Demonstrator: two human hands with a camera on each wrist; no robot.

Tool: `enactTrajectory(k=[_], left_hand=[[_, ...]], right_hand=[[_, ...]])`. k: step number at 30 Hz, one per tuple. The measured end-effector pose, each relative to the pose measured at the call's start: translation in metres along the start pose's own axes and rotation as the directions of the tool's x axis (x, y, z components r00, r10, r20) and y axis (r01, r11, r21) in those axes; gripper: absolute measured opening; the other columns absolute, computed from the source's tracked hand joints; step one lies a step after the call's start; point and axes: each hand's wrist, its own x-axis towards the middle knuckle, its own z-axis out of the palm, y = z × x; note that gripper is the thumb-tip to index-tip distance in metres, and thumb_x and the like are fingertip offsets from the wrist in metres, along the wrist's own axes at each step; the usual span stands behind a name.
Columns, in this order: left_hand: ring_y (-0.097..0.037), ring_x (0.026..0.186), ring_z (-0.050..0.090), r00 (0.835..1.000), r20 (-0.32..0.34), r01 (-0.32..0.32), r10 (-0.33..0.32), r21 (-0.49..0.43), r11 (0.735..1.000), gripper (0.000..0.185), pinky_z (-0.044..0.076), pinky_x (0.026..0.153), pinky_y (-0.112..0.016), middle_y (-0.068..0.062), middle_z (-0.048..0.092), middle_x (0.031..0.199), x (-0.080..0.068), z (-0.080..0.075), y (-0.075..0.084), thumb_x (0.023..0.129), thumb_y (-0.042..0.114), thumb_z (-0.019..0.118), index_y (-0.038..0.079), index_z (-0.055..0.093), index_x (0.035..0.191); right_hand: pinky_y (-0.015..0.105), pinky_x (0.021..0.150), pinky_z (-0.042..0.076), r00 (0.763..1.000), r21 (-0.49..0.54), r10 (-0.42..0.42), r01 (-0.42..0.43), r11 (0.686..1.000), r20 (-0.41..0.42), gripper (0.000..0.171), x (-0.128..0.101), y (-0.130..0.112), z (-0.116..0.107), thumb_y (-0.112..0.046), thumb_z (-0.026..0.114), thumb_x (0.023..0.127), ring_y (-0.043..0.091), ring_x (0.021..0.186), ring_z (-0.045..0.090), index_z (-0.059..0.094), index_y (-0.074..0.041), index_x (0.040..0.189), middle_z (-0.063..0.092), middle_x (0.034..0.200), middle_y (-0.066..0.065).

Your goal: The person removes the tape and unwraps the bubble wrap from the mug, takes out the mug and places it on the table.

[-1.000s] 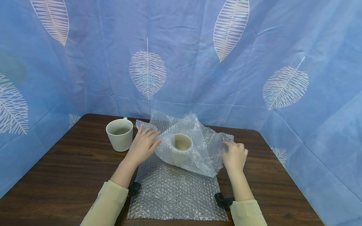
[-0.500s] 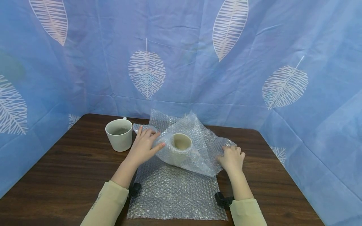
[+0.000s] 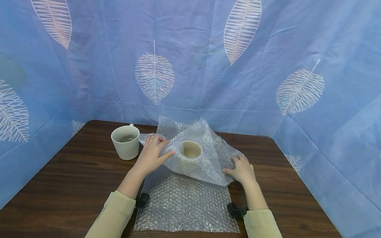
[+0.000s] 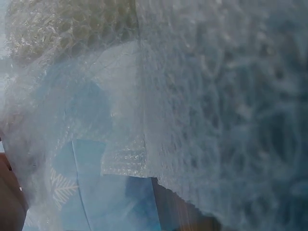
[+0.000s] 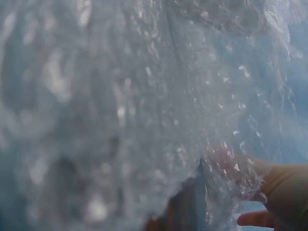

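Observation:
A cream mug [image 3: 190, 153] lies on its side, mouth toward me, half covered by a fold of bubble wrap [image 3: 208, 148]. My left hand [image 3: 154, 151] rests with straight fingers on the wrap at the mug's left side. At the fold's right edge my right hand [image 3: 238, 167] presses the wrap with spread fingers. Both wrist views are filled by bubble wrap [image 4: 216, 96] [image 5: 120, 96] held close to the lens. The right hand [image 5: 284, 197] shows at the lower right of its wrist view, partly under the wrap.
A second cream mug [image 3: 125, 142] stands upright just left of my left hand. The flat part of the bubble wrap sheet [image 3: 184, 201] runs toward me over the dark wooden table [image 3: 74, 178]. Blue leaf-print cloth [image 3: 190, 66] walls the table's back and sides.
My right hand has slid left toward the mug, bringing the wrap's right edge with it, and its fingers have spread. The left hand has barely shifted.

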Motion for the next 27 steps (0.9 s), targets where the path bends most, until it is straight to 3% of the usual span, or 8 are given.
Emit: enactTrajectory(k=[4,8,12,17,20,27], left_hand=[[-0.031,0.115,0.042,0.999,0.014,0.042,-0.041,-0.095,0.995,0.054,0.018,0.109,-0.054,-0.012,0.049,0.116,0.002,-0.002,0.002,0.095,0.048,0.054,0.007,0.06,0.13],[-0.031,0.114,0.041,0.993,0.045,0.117,-0.11,-0.207,0.971,0.054,0.031,0.095,-0.054,-0.012,0.048,0.118,0.003,-0.005,0.004,0.097,0.048,0.05,0.008,0.059,0.132],[-0.027,0.104,0.04,0.982,0.098,0.18,-0.16,-0.253,0.951,0.056,0.033,0.087,-0.049,-0.009,0.046,0.112,0.007,-0.008,0.005,0.097,0.051,0.049,0.008,0.059,0.131],[-0.024,0.087,0.034,0.971,0.169,0.207,-0.17,-0.237,0.949,0.057,0.029,0.075,-0.041,-0.007,0.044,0.1,0.015,-0.013,0.007,0.095,0.053,0.05,0.008,0.063,0.127],[-0.025,0.09,0.036,0.963,0.203,0.223,-0.177,-0.233,0.947,0.055,0.031,0.074,-0.042,-0.008,0.045,0.102,0.019,-0.015,0.007,0.094,0.053,0.053,0.008,0.064,0.125],[-0.035,0.117,0.043,0.951,0.253,0.243,-0.175,-0.268,0.932,0.05,0.038,0.09,-0.056,-0.013,0.051,0.121,0.026,-0.018,0.009,0.094,0.048,0.057,0.006,0.06,0.123]], right_hand=[[0.071,0.097,0.024,0.998,0.013,-0.003,0.002,1.0,0.059,0.075,0.001,0.005,0.003,-0.041,0.071,0.085,0.058,0.127,0.028,0.046,0.004,0.139,0.03,0.143,0.035],[0.071,0.098,0.021,0.994,0.042,0.002,-0.006,0.999,0.111,0.075,0.002,0.009,0.006,-0.043,0.069,0.087,0.058,0.128,0.026,0.044,0.003,0.14,0.029,0.144,0.036],[0.073,0.097,0.02,0.991,0.06,0.004,-0.012,0.998,0.136,0.075,0.002,0.01,0.009,-0.045,0.067,0.088,0.057,0.128,0.026,0.044,0.002,0.141,0.029,0.144,0.035],[0.074,0.096,0.021,0.99,0.053,0.013,-0.02,0.998,0.138,0.074,0.004,0.012,0.011,-0.045,0.068,0.087,0.058,0.128,0.026,0.044,0.001,0.141,0.029,0.144,0.035],[0.074,0.095,0.021,0.99,0.052,0.017,-0.024,0.998,0.141,0.075,0.004,0.012,0.012,-0.046,0.067,0.087,0.06,0.128,0.024,0.044,0.001,0.141,0.028,0.145,0.035],[0.074,0.093,0.022,0.99,0.056,0.014,-0.022,0.998,0.142,0.075,0.004,0.012,0.011,-0.047,0.067,0.087,0.062,0.126,0.023,0.045,0.001,0.141,0.027,0.145,0.035]])
